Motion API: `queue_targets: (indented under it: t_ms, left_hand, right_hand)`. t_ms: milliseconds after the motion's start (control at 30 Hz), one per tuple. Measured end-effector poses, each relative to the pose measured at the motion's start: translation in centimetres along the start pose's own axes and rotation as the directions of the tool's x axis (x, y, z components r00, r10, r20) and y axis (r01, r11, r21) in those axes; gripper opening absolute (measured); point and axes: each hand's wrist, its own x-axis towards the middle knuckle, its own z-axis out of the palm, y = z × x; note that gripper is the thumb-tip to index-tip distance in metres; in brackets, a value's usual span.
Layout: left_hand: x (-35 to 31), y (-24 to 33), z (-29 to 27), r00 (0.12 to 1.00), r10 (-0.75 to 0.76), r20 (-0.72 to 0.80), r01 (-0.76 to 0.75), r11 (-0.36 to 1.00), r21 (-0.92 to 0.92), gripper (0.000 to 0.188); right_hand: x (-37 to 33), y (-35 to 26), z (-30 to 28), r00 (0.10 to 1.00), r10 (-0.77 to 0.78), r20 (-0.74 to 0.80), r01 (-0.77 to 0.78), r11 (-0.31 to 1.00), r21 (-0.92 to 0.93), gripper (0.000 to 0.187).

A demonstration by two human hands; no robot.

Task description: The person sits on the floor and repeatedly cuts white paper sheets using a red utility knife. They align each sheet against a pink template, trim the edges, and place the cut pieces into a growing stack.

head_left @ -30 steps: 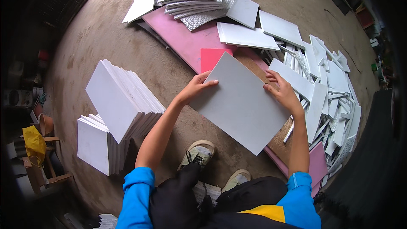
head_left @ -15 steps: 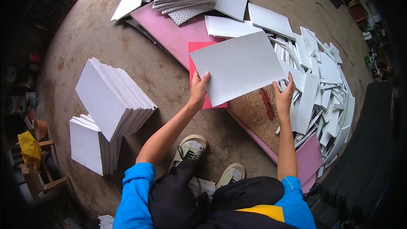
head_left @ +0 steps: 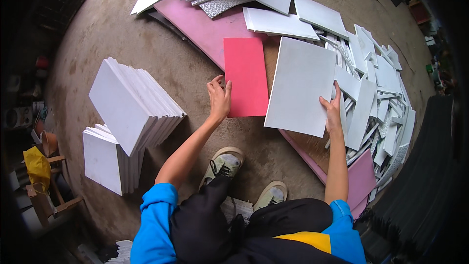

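I see daylight whiten the floor (head_left: pixel 166 54) far beyond the red board (head_left: pixel 246 77); well out from it, edges bend into gloom.

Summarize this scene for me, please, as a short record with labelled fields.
Left hand: fingers and thumb apart at the left edge of the red sheet; contact unclear
Right hand: holds the white panel by its right edge
Sheet and panel: red sheet left of the white panel
Left floor: two groups of stacked white panels
Far end: textured white panels piled on a pink board
Right side: heap of white strips and flat pieces
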Motion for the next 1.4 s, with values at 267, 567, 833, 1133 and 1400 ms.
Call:
queue_targets:
  t_ms: [267,567,833,1133,1400]
  left_hand:
    - [0.6,-0.1,-0.3,0.999,-0.042,-0.032,0.042,0.999,-0.008,0.050]
    - [0.7,0.2,-3.0,0.992,0.025,-0.127,-0.038,0.994,-0.100,0.049]
    - [-4.0,4.7,2.5,0.983,0.096,0.157,-0.052,0.962,-0.267,0.048]
    - [-6.7,1.4,2.1,0.871,-0.115,0.478,0.254,0.938,-0.237,0.067]
    - [-6.5,1.0,2.2,0.855,-0.057,0.515,0.210,0.947,-0.243,0.083]
  right_hand:
    - [1.2,2.3,1.6,0.997,0.070,-0.011,-0.071,0.988,-0.134,0.073]
    - [5.9,5.0,2.7,0.987,-0.154,0.054,0.157,0.805,-0.573,0.058]
    - [1.3,1.8,8.1,0.987,0.020,0.160,-0.026,0.999,0.036,0.055]
    - [3.8,3.9,4.5,0.993,-0.032,0.114,0.022,0.996,0.083,0.046]
    - [4.6,6.8,6.4,0.996,-0.060,0.064,0.059,0.998,0.019,0.049]
